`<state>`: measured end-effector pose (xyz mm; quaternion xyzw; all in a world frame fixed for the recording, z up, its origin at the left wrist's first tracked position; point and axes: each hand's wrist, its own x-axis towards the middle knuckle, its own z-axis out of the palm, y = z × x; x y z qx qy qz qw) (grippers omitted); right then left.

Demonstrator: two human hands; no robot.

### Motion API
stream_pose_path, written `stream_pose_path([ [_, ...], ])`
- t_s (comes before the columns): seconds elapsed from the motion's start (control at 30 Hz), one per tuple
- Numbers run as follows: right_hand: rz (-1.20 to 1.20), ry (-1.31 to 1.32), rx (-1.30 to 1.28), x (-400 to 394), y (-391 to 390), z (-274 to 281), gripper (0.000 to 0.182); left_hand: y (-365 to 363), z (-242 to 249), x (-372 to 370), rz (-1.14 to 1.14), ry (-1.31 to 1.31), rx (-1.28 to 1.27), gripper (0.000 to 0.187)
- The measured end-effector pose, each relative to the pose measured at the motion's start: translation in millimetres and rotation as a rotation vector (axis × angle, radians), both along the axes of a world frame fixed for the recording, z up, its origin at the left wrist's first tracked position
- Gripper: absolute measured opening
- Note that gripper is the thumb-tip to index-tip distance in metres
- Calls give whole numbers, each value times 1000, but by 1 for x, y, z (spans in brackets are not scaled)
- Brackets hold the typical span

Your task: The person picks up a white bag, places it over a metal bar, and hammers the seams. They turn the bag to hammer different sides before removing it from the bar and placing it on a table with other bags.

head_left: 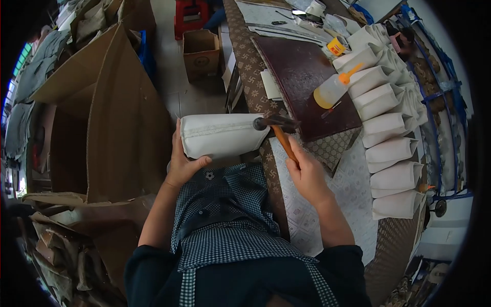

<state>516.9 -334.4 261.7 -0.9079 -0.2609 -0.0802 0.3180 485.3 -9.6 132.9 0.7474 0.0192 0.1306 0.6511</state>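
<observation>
My left hand [184, 163] grips the left end of a white leather bag body [220, 140], with the thumb on its near side and the fingers behind its edge. A seam runs lengthwise along the top of this piece. In my right hand [309, 174] is a hammer [284, 142], its orange-brown wooden handle wrapped by the fingers. The dark round hammer face overlaps the right end of the seam in this view. The bag body lies across the table's left edge, above my checked apron [230, 245].
Along the right of the patterned table [327, 204] stands a row of similar white pieces [394, 176]. A dark red board [299, 71] carries a squeeze bottle [329, 94]; a yellow tin [336, 47] stands behind. Large cardboard boxes [120, 112] fill the left, with a smaller carton [202, 61] on the floor.
</observation>
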Motion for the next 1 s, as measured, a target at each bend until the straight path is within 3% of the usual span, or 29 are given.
stream_pose_path([
  [0.1, -35, 174, -60, 4, -13, 13, 56, 14, 2, -1, -66, 23, 76, 147],
  [0.23, -87, 2, 14, 14, -31, 15, 56, 20, -13, 1, -121, 91, 48, 146],
  [0.47, -186, -235, -454, 69, -62, 2, 58, 17, 4, 0, -37, 144, -6, 135],
  [0.63, -234, -439, -476, 76, -63, 9, 40, 18, 24, -6, 50, 197, -219, 128],
  [0.77, -7, -254, -61, 41, -32, 9, 35, 40, 20, 1, 86, 249, -418, 113],
  [0.83, 143, 171, -41, 18, -13, 7, 39, 68, 14, 7, 82, 386, -540, 96],
  [0.93, 214, 412, -106, 11, 9, -14, 53, 77, 39, 24, 117, 482, -602, 91],
  [1.0, 331, 417, -4, 7, 26, -22, 67, 87, 41, 35, 108, 505, -610, 93],
])
